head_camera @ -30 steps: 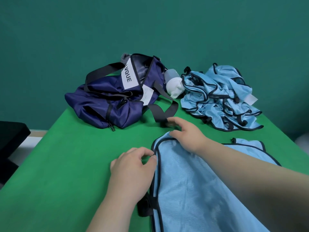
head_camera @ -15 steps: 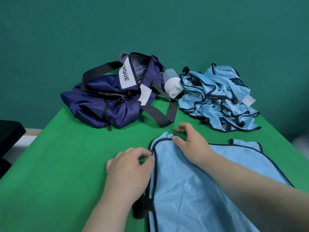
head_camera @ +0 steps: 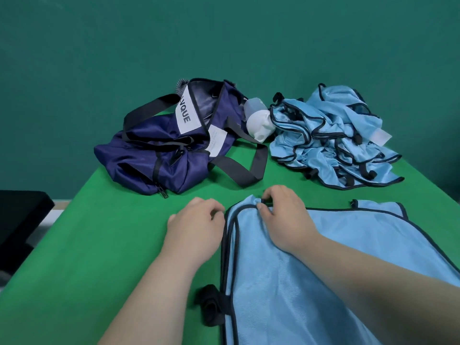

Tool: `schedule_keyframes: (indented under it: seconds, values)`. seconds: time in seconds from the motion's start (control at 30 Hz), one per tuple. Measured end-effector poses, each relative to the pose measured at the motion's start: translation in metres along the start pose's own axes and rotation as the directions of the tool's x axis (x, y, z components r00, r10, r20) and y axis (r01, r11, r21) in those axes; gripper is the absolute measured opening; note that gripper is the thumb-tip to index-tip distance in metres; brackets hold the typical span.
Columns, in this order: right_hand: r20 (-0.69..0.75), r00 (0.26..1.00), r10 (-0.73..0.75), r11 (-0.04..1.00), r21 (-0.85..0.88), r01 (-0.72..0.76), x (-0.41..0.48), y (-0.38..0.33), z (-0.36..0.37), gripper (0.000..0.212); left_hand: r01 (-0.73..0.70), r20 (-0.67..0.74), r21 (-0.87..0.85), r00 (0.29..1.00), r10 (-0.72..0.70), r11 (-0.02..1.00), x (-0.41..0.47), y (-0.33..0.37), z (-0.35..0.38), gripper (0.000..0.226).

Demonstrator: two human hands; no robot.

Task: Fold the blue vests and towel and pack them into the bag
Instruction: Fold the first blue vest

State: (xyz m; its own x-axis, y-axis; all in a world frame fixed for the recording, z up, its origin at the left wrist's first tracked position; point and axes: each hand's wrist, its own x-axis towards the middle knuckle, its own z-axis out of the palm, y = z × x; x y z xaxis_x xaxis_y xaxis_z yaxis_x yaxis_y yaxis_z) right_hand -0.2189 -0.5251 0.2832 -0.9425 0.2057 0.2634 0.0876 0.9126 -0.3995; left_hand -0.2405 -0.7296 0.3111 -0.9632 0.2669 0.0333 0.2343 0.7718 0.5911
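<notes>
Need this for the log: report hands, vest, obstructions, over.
Right hand pinches far corner of flat light-blue mesh vest. Left hand curled at its left edge, grip unclear. Black strap of navy fabric duffel bag lies beyond.

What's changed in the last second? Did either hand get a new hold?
The right hand drew back from near the bag to the far corner of the vest and now pinches the trim there. The left hand slid along the left edge toward that corner; its hold is unclear. Bag and pile stayed put.
</notes>
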Motion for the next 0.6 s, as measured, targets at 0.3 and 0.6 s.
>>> schedule_keyframes:
  seconds: [0.3, 0.6]
  values:
    - [-0.038, 0.999, -0.016, 1.000, 0.002, 0.016, -0.001, 0.005, 0.006, 0.007, -0.254, 0.149, 0.169, 0.962, 0.230, 0.952, 0.067, 0.015, 0.024, 0.023]
    - [-0.039, 0.999, 0.004, 1.000, 0.013, -0.003, -0.001, 0.002, 0.004, 0.007, -0.248, 0.087, 0.041, 0.966, 0.244, 0.968, 0.064, 0.010, 0.019, 0.013]
